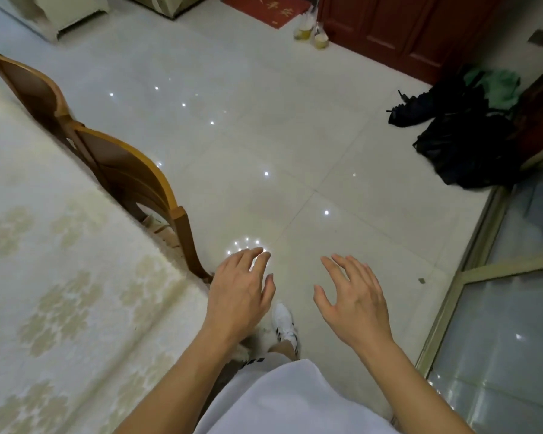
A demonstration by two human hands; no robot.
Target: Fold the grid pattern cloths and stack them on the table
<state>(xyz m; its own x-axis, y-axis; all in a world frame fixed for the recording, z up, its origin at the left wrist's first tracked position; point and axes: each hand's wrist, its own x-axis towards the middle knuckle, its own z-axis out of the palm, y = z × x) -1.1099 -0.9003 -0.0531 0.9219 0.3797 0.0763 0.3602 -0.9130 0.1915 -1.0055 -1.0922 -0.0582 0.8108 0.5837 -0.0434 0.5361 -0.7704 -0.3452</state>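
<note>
No grid pattern cloth shows in the head view. The table (44, 277) with a cream flowered cover fills the left side. My left hand (237, 292) hovers just off the table's right edge, fingers relaxed and spread, holding nothing. My right hand (351, 299) hangs in the air to its right over the tiled floor, fingers also spread and empty. Both hands are palm down, about a hand's width apart.
Two wooden chairs (132, 177) stand tucked against the table's right edge. A pile of dark bags and green cloth (464, 133) lies on the floor at the right by a red door (405, 29). A glass sliding door frame (452, 308) runs along the right. My white shoe (284, 324) is below the hands.
</note>
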